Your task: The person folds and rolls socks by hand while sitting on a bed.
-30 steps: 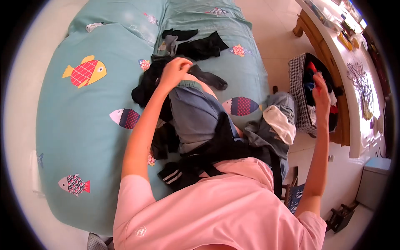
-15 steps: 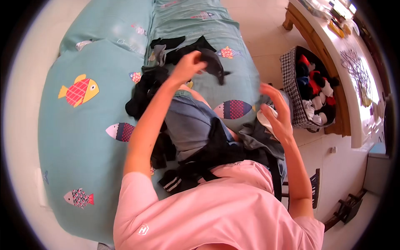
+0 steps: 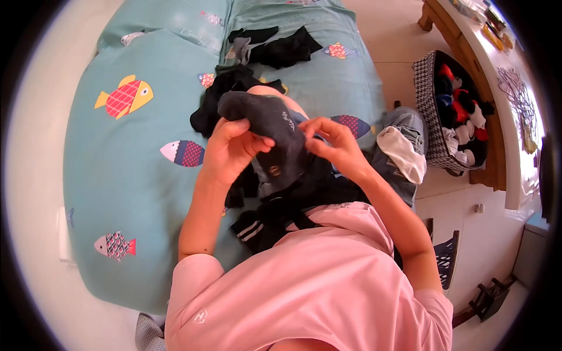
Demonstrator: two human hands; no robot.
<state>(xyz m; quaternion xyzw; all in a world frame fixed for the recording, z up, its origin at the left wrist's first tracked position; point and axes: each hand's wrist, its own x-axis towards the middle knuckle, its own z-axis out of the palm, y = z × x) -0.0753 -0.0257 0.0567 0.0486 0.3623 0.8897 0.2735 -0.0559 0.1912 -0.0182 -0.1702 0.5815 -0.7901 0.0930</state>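
Bed (image 3: 120,190) is the biggest thing, teal cover w/ fish prints, left & centre of view. Bench (image 3: 513,187) w/ pale top runs along far R. Pink shirt (image 3: 304,281) on the person fills the near side.

Checked basket (image 3: 425,102) sits on floor just beside bench, well loaded: red, black, white & blue bundles (image 3: 461,111), some looking rolled or balled. Prob. the sorted part, so a fair share seems done; can't count pcs.

Left over: loose black pile (image 3: 219,99) on bed by the lap, flat black pcs (image 3: 288,50) further up, small grey pc (image 3: 242,50) next to them, striped black garment (image 3: 249,233) near the waist. White cloth (image 3: 400,155) lies over the R knee. All loose, so prob. not dealt with yet.

Dark grey sock (image 3: 272,134) is up over the lap, btwn both hands; single & unrolled, so this pc looks unfinished. L hand (image 3: 229,146) pinches its L side, thumb on top, fingers curled. R hand (image 3: 338,147) is narrow, fingertips at sock's R edge; can't tell if it grips.

Writing: shirt has an "H" in hexagon logo (image 3: 201,316). Sock has pale lettering (image 3: 288,121), illegible, + small tan mark (image 3: 274,171), unclear. Faint script (image 3: 196,36) on bedding, too blurred to read.
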